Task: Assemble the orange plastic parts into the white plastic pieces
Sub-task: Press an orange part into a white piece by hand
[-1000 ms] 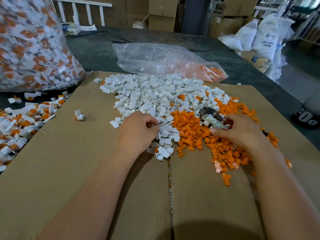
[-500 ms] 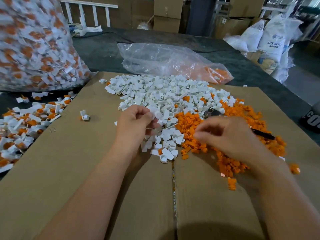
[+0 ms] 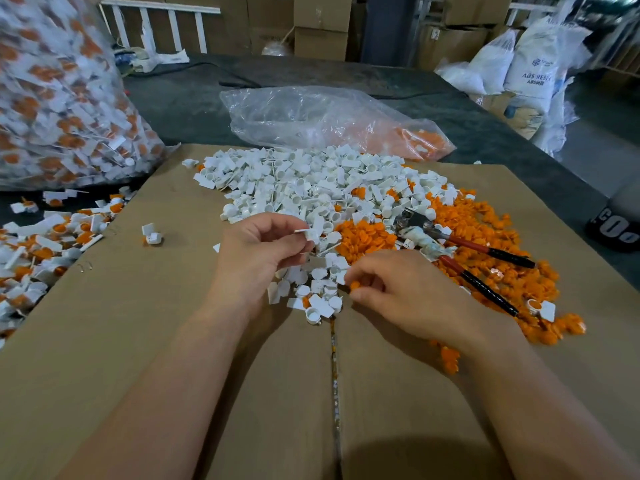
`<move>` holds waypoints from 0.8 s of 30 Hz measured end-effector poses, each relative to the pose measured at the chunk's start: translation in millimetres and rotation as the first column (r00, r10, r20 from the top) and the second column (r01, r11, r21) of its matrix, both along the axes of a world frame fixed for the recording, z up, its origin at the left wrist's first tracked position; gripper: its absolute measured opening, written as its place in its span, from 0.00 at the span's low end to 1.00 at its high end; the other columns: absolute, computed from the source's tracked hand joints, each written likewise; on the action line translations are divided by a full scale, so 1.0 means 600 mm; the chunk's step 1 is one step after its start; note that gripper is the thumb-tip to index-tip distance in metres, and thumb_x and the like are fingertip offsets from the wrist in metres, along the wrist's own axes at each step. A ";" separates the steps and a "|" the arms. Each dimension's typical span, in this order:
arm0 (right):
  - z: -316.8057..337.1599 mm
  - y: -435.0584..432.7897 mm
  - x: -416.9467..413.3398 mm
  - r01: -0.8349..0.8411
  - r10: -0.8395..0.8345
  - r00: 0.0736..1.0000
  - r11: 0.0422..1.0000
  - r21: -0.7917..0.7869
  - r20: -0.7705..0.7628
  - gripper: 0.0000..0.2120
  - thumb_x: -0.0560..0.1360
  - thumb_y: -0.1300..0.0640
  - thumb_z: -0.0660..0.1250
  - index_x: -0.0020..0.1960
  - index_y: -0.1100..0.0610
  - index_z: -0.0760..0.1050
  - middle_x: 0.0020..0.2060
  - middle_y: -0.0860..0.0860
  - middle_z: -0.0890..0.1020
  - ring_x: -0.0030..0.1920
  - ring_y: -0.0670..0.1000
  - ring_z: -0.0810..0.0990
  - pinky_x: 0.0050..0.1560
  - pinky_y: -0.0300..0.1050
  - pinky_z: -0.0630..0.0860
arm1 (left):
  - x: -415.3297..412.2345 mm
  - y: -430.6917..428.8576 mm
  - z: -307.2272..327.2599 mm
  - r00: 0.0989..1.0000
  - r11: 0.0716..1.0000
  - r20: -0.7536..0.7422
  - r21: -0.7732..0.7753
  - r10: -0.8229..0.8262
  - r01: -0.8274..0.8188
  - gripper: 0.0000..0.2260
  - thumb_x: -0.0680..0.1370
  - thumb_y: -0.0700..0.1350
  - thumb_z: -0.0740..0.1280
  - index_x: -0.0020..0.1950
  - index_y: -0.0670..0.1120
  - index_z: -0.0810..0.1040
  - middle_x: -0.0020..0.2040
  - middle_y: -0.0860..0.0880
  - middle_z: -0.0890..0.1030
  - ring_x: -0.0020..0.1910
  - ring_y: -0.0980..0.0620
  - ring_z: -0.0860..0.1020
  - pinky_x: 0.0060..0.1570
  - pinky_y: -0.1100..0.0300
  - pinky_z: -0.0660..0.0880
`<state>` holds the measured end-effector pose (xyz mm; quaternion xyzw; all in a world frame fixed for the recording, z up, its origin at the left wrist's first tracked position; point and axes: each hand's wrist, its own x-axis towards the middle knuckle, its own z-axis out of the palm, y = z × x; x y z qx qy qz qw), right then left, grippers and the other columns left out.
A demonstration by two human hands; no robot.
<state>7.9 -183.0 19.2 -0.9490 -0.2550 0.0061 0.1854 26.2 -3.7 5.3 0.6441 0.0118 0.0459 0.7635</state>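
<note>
A heap of white plastic pieces (image 3: 311, 181) lies on the cardboard sheet (image 3: 138, 341), with a heap of orange plastic parts (image 3: 485, 244) to its right. My left hand (image 3: 256, 254) is raised over the near edge of the white heap and pinches one white piece (image 3: 308, 234) between thumb and fingers. My right hand (image 3: 398, 292) is just below and to the right of it, pinching a small orange part (image 3: 355, 285) at its fingertips. The two hands are close together but the parts do not touch.
Pliers with red and black handles (image 3: 460, 251) lie on the orange heap. Assembled white-and-orange pieces (image 3: 38, 251) are strewn at the left, below a big full bag (image 3: 59, 98). A nearly flat clear bag (image 3: 329, 119) lies behind the heaps. Sacks and boxes stand beyond the dark table.
My left hand has lifted a white piece out of the heap. My right hand has moved left from the orange heap with an orange part, uncovering the pliers.
</note>
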 end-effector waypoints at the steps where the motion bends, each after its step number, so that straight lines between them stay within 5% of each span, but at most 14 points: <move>1: 0.003 -0.001 -0.001 0.017 -0.018 1.000 0.998 0.067 0.018 0.10 0.76 0.53 0.64 0.57 0.52 0.75 0.45 0.45 0.78 0.43 0.41 0.72 0.42 0.34 0.67 | -0.002 -0.002 0.001 1.000 1.000 0.015 0.014 -0.011 0.010 0.10 0.72 0.28 0.66 0.40 0.42 0.80 0.33 0.47 0.82 0.33 0.54 0.82 0.33 0.67 0.77; 5: 0.011 0.004 -0.007 0.107 -0.100 0.994 0.885 0.454 -0.038 0.12 0.77 0.61 0.61 0.58 0.54 0.76 0.38 0.41 0.78 0.40 0.40 0.78 0.44 0.32 0.75 | -0.011 -0.009 0.005 0.995 0.992 0.063 0.103 -0.076 0.070 0.09 0.72 0.29 0.66 0.40 0.41 0.80 0.30 0.49 0.82 0.29 0.55 0.80 0.30 0.67 0.76; 8: 0.008 0.014 -0.009 0.099 -0.121 0.993 0.831 0.548 0.003 0.13 0.76 0.62 0.62 0.58 0.50 0.76 0.39 0.39 0.77 0.42 0.40 0.78 0.45 0.32 0.75 | -0.017 -0.016 0.006 0.993 0.983 0.085 0.171 -0.085 0.069 0.11 0.72 0.28 0.66 0.38 0.43 0.81 0.29 0.50 0.81 0.29 0.55 0.80 0.32 0.65 0.77; 11: 0.004 0.026 -0.012 0.118 -0.149 0.989 0.767 0.631 -0.004 0.12 0.74 0.60 0.66 0.47 0.42 0.73 0.37 0.44 0.79 0.39 0.42 0.78 0.41 0.38 0.76 | -0.024 -0.024 0.009 0.989 0.973 0.116 0.222 -0.088 0.060 0.14 0.71 0.27 0.66 0.36 0.45 0.81 0.28 0.52 0.81 0.29 0.56 0.79 0.32 0.66 0.76; 16: 0.004 0.030 -0.012 0.096 -0.176 0.983 0.755 0.649 0.060 0.13 0.71 0.63 0.69 0.42 0.44 0.74 0.36 0.42 0.79 0.37 0.42 0.77 0.38 0.33 0.74 | -0.029 -0.025 0.016 0.987 0.986 0.110 0.134 -0.119 0.103 0.13 0.71 0.27 0.64 0.38 0.43 0.81 0.29 0.50 0.82 0.28 0.55 0.80 0.31 0.67 0.76; 24: 0.003 0.023 -0.010 0.073 -0.239 0.951 0.790 0.609 0.196 0.12 0.72 0.63 0.68 0.53 0.52 0.79 0.40 0.36 0.75 0.45 0.36 0.76 0.44 0.26 0.69 | -0.031 -0.027 0.014 0.981 0.978 0.082 -0.101 -0.174 0.181 0.14 0.59 0.38 0.72 0.44 0.45 0.82 0.34 0.50 0.82 0.35 0.51 0.81 0.41 0.61 0.80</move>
